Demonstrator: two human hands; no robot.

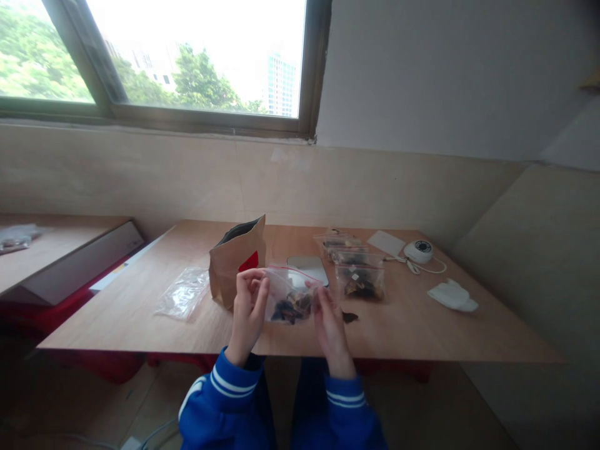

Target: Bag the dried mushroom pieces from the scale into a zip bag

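Observation:
A clear zip-lock bag [291, 303] with a red seal line hangs between my hands, dark dried pieces gathered at its bottom. My left hand [250, 306] pinches its upper left corner. On the other side, my right hand [329, 319] grips the bag's upper right edge. Just left of the bag stands an open brown paper pouch [234, 262] with a red mark. Behind the bag lies a flat pale device with a dark rim [309, 269], partly covered by it. One loose dark piece [350, 317] rests on the table by my right hand.
More filled zip-lock bags [360, 281] stand at right, behind my right hand. Flat clear bags [184, 292] lie at left. A white dome camera [419, 251] with a cable, a white card [386, 242] and a crumpled white tissue [452, 295] occupy the right side of the wooden table [398, 337].

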